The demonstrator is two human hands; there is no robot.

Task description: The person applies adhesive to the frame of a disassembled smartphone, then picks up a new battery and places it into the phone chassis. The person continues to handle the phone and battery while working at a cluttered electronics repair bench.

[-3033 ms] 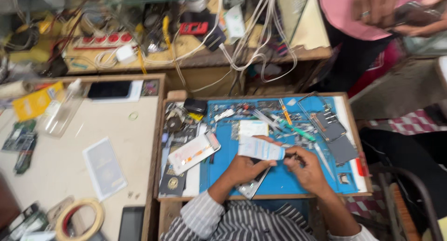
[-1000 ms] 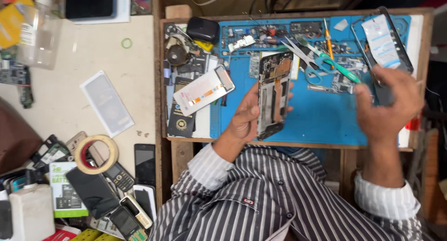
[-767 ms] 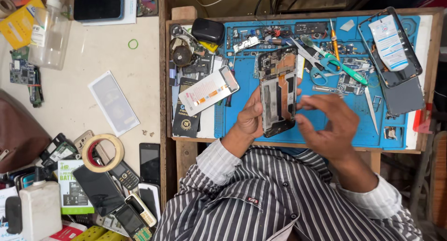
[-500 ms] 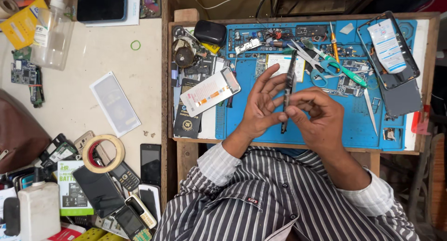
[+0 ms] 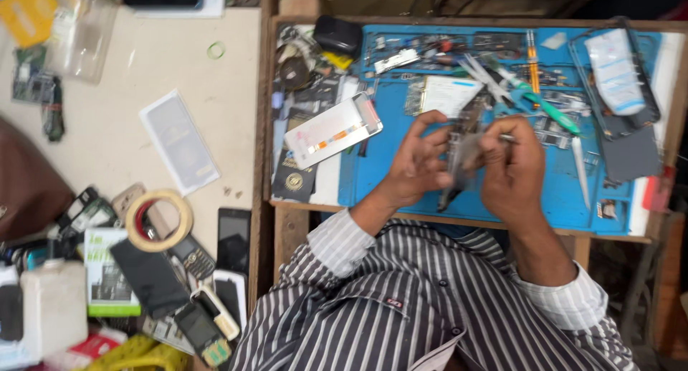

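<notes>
Head view: phone frame [image 5: 459, 152] stood nearly upright between both hands, above the blue mat [image 5: 387, 170]. Left hand [image 5: 418, 163] gripped its left edge; right hand [image 5: 510, 169] pinched its right side and a thin metal tool [image 5: 506, 137]. Frame dark, flat, narrow, blurred. Mat smooth, rubbery.

Tape roll [image 5: 159, 220], white bottle [image 5: 54, 306], tweezers [image 5: 579, 170]

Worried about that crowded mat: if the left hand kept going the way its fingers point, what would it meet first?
The left hand points up-right at the dark phone frame it grips, so that comes first; beyond lies the white card, though blur makes depth uncertain.
</notes>
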